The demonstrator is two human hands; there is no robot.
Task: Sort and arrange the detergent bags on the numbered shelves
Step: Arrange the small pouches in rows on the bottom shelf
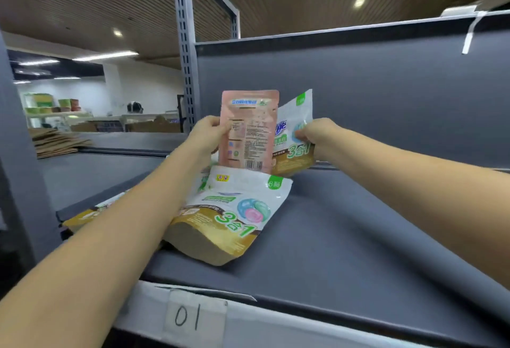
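Observation:
My left hand (207, 132) grips the left edge of a pink detergent bag (249, 129), held upright with its printed back and barcode facing me. My right hand (317, 133) pinches a white and gold "3 in 1" bag (294, 140) that stands tilted just right of and behind the pink one. Another white and gold "3 in 1" bag (231, 215) lies flat on the grey shelf (358, 237) in front of them. A further gold bag (85, 216) lies at the left, mostly hidden by my left forearm. A paper label marked "01" (190, 317) is stuck on the shelf's front edge.
A grey back panel (358, 93) closes the shelf behind the bags. A perforated metal upright (185, 44) stands at the back left. The right half of the shelf surface is bare. Flattened cardboard (55, 140) and distant stocked shelves (52, 107) lie beyond to the left.

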